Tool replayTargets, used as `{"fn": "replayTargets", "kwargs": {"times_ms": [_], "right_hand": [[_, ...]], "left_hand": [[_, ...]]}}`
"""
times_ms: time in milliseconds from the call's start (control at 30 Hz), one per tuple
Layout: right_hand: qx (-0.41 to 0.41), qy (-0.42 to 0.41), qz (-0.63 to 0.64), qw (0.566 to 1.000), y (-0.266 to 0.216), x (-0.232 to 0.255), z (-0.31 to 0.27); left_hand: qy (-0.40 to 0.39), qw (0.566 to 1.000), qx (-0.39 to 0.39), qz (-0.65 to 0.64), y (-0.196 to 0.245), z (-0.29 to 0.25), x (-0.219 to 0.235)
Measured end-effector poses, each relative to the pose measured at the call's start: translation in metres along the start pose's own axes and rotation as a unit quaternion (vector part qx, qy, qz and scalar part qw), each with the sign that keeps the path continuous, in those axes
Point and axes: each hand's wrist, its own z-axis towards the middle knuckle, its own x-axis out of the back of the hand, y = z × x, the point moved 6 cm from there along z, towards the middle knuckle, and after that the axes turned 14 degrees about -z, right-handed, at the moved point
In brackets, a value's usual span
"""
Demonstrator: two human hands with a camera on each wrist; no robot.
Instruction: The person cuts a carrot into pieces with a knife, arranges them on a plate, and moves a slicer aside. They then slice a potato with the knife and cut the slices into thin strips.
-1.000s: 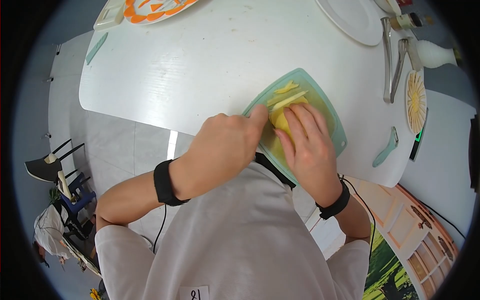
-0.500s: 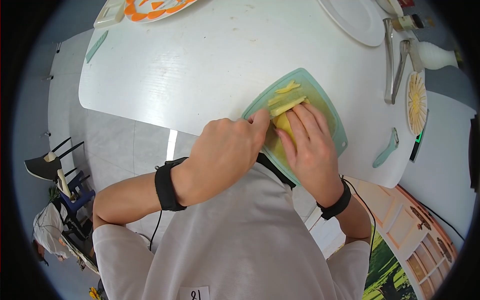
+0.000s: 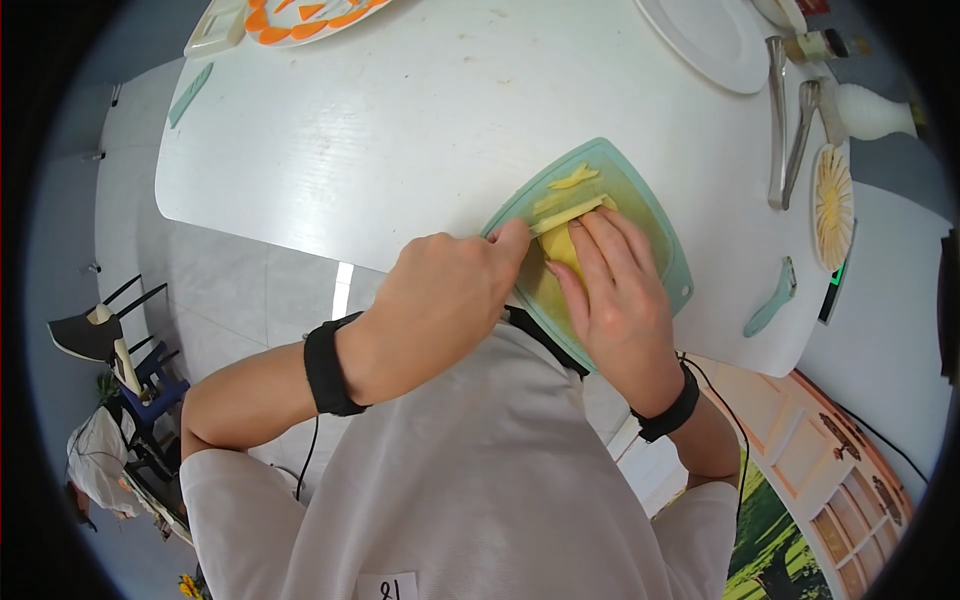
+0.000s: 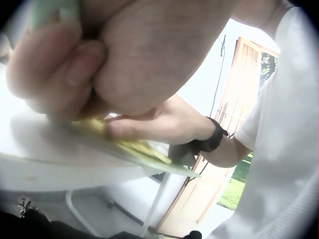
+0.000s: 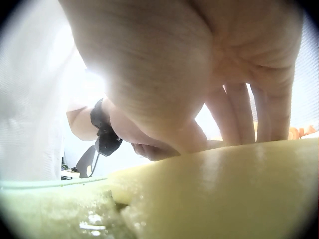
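On the green cutting board (image 3: 672, 262), the right hand (image 3: 625, 305) holds a yellow piece (image 3: 560, 245), fingertips on its far part and thumb at its near side. The left hand (image 3: 440, 305) is curled at the board's left edge; in the left wrist view its fingers wrap the light green handle (image 4: 55, 14) of a knife. Most of the blade is hidden. A pale yellow strip (image 3: 572, 214) lies along the piece's far edge, with thinner strips (image 3: 573, 178) beyond it. The right wrist view shows the yellow piece (image 5: 224, 189) wet and smooth, under the right hand.
On the white table (image 3: 400, 130) are an orange-patterned plate (image 3: 300, 35) and green tool (image 3: 190, 96) at far left, a white plate (image 3: 715, 45), tongs (image 3: 777, 130), a fan-patterned dish (image 3: 832, 205) and a green peeler (image 3: 770, 300) at right.
The left hand has shifted slightly, most recently to the left. The pale strip at the piece's far edge sits nearer the right fingertips than a second ago. The right hand has barely moved.
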Motion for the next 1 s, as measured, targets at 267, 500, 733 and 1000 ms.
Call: {"fn": "replayTargets", "kwargs": {"times_ms": [267, 500, 733, 1000], "right_hand": [[0.002, -0.005, -0.002, 1.000, -0.001, 0.001, 0.000], [-0.001, 0.002, -0.008, 1.000, -0.001, 0.001, 0.000], [-0.002, 0.001, -0.019, 1.000, -0.002, 0.000, -0.001], [-0.004, 0.004, -0.012, 1.000, -0.002, 0.001, -0.001]], "left_hand": [[0.004, 1.000, 0.002, -0.028, 0.003, 0.018, 0.002], [0.014, 0.989, 0.011, -0.147, -0.008, 0.020, 0.008], [0.004, 0.991, 0.039, -0.128, -0.006, 0.016, 0.005], [0.009, 0.998, -0.015, -0.060, 0.000, 0.009, 0.005]]}}
